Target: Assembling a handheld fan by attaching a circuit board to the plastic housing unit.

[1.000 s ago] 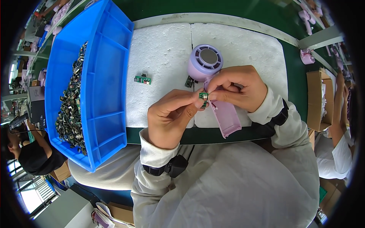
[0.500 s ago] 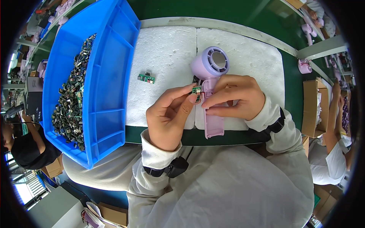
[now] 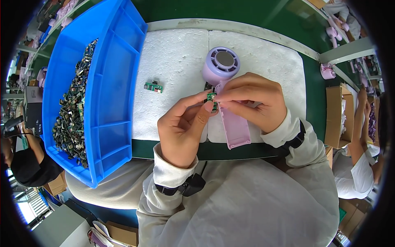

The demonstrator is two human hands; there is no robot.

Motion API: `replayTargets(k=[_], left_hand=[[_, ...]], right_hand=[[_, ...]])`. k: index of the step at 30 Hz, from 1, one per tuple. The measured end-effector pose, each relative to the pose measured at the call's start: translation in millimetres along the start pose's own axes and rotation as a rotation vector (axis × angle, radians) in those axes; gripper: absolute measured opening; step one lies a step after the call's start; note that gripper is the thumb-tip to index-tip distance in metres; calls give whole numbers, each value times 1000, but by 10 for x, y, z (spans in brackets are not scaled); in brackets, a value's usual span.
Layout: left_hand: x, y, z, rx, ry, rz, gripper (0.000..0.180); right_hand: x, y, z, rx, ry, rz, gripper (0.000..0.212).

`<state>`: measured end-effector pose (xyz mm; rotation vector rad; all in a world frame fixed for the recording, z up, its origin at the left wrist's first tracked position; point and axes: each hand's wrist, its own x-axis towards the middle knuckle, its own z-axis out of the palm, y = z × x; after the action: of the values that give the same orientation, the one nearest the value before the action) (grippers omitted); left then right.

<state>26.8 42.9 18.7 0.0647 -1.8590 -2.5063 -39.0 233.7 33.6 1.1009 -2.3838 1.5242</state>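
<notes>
My left hand [image 3: 183, 123] pinches a small green circuit board [image 3: 211, 98] between thumb and fingers, in front of my body. At the board's right edge my right hand [image 3: 259, 101] is closed, thumb and forefinger pressed together; whatever is between these fingertips is too small to make out. Just beyond and below the hands lies a lilac handheld fan [image 3: 221, 66], its round vented head at the far end. Its open handle shell [image 3: 235, 127] slants toward me, partly hidden by my right hand. A second green circuit board [image 3: 153, 87] lies apart to the left.
White foam sheets [image 3: 173, 53] cover the green table. On the left, a tilted blue bin [image 3: 111, 99] holds a heap of small circuit boards [image 3: 72, 119]. A cardboard box [image 3: 340, 119] stands at the right. Other people sit on both sides.
My right fingertips have moved in against the board. The fan has turned, its handle's near end swinging right and its head shifting slightly left. The left hand still holds the board.
</notes>
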Motion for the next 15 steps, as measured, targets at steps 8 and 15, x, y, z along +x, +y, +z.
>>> replayTargets(k=[8, 15], left_hand=[[-10, 8, -5, -4, 7, -26, 28], [0, -17, -6, 4, -3, -3, 28]], right_hand=[[-6, -163, -21, 371, 5, 429, 22], [-22, -85, -15, 53, -11, 230, 21]])
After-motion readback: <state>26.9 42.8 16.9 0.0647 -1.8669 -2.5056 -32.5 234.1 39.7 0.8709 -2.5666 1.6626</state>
